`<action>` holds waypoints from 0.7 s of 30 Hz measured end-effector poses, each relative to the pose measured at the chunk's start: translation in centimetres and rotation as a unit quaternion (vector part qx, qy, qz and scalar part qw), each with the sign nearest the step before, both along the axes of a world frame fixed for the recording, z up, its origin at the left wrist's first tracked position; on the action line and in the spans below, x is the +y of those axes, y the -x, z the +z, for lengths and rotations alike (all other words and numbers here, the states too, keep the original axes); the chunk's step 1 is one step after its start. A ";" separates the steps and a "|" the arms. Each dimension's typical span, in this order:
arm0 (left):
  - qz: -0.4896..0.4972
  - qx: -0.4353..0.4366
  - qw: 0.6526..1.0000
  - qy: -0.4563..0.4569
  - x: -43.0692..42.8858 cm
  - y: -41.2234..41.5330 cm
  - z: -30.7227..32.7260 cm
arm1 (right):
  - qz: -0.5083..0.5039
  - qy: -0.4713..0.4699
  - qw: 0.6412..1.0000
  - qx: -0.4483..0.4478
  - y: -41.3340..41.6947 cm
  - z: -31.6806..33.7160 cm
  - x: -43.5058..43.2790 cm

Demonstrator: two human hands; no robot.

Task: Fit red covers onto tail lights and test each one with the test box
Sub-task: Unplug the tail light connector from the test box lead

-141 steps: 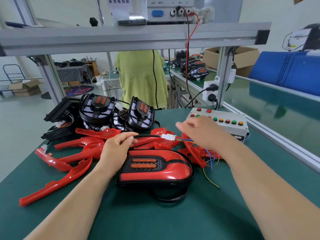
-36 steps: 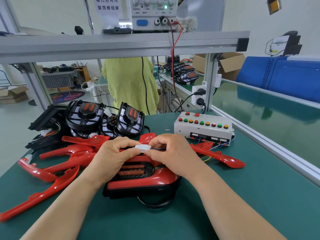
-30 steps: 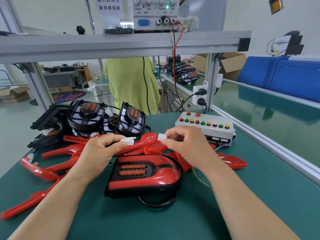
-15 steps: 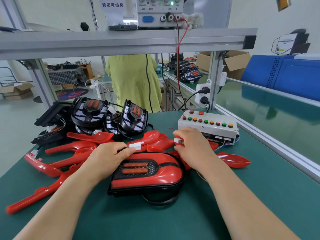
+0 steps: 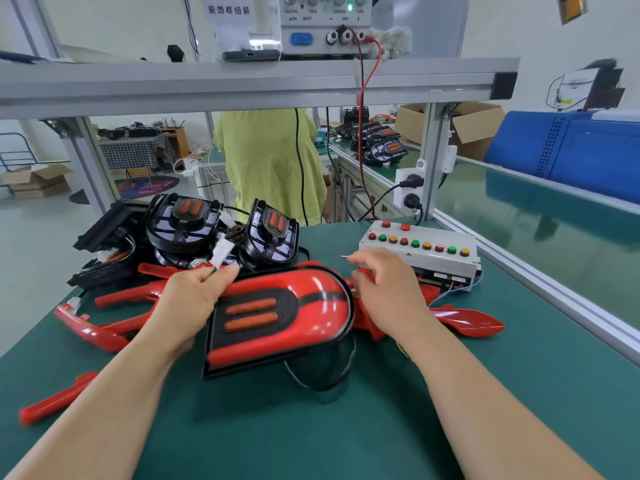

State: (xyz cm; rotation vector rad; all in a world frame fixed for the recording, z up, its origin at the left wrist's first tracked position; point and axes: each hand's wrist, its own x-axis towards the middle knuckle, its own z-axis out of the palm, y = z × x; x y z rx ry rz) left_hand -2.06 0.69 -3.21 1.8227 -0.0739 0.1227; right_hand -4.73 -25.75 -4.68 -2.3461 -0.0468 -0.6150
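Green bench [image 5: 381, 427], red-covered tail light [image 5: 294, 317] between both hands, left hand [image 5: 194, 299] pinching white connector [image 5: 221, 252], right hand [image 5: 384, 289] curled, hold unclear

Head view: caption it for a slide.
Left hand pinches white connector of covered tail light; right hand near test box.

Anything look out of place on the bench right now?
A small loose metal piece lies on the mat beside the test box, just beyond the right hand. Too small to identify.

Bright even light, wide-angle edge distortion
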 end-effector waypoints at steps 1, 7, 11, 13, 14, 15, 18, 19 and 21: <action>0.011 0.014 0.997 0.072 -0.1 0.2 0.4 | -0.003 -0.024 1.000 -0.007 0.1 0.1 0.1; 0.105 0.036 0.957 0.269 0.1 0.2 1.5 | 0.011 -0.080 0.996 -0.028 0.6 0.5 0.8; 0.083 0.039 0.934 0.347 0.5 0.2 0.5 | 0.052 -0.152 0.987 0.020 0.7 0.7 1.5; 0.080 0.030 0.932 0.351 0.6 0.2 0.2 | 0.096 -0.289 0.950 0.071 0.9 1.1 1.7; 0.091 0.033 0.927 0.362 0.6 -0.2 0.1 | 0.121 -0.345 0.926 0.094 1.0 1.3 1.8; 0.104 0.042 0.920 0.376 0.4 -0.4 0.3 | 0.144 -0.379 0.907 0.112 1.0 1.4 1.9; 0.134 0.075 0.903 0.400 -0.2 -1.1 0.9 | 0.188 -0.446 0.867 0.122 1.0 2.0 2.3; 0.136 0.079 0.901 0.404 -0.5 -1.2 0.8 | 0.187 -0.470 0.855 0.120 1.0 2.3 2.4; 0.129 0.069 0.903 0.404 -0.9 -1.2 0.7 | 0.175 -0.527 0.823 0.117 0.9 3.1 2.5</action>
